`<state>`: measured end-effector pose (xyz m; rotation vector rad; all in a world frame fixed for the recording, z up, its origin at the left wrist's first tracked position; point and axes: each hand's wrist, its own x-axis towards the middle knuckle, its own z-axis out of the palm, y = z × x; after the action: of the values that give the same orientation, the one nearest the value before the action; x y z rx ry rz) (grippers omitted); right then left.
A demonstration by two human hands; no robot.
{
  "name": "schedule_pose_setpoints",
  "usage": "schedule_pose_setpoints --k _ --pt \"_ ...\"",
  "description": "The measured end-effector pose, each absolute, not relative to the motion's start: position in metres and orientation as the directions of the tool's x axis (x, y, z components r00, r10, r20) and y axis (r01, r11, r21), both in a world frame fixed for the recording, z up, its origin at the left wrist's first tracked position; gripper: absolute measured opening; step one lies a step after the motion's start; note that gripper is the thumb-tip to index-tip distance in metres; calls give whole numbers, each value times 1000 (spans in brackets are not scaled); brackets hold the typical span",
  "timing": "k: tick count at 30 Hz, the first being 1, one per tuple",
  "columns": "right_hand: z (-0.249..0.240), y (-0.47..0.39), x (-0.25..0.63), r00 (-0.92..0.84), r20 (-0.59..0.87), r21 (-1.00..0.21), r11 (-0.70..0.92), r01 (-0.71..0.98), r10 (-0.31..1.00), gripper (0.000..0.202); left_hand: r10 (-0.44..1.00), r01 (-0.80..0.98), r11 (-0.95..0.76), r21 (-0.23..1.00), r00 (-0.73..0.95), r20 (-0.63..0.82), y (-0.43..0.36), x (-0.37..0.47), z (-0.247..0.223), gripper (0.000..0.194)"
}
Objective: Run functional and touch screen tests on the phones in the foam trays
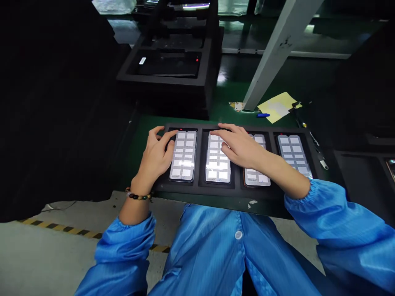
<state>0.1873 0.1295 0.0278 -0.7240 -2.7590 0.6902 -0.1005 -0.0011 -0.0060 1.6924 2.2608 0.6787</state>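
Left to right: left hand (157, 154) has a loose grip, nothing clenched, fingertips by the top-left edge of the first phone (183, 158). Right hand (242, 144) is uncurled too, fingers over the top of the second phone (217, 164); can't tell if they're touching. It partly hides the third phone (256, 178), then comes the fourth phone (293, 150), all in a black tray (200, 164). Probably light, stiff, slick and crackable, so I'd pinch the long sides. Room-wise: grey floor (46, 246), green table (224, 94), stacked trays (160, 79), metal post (271, 53), yellow paper (284, 99).
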Motion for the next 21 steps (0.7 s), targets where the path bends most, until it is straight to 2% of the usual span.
schedule_pose_setpoints --k 6,14,21 --pt "20 136 178 -865 98 -422 808 412 492 51 952 874 250 416 -301 61 -4 -94 1 53" --pt "24 91 196 -901 124 -367 863 347 415 49 967 924 204 323 -243 83 -42 -80 8 51" --pt "18 45 213 -927 175 -383 890 246 331 50 965 950 73 303 -145 221 -86 -75 1 45"
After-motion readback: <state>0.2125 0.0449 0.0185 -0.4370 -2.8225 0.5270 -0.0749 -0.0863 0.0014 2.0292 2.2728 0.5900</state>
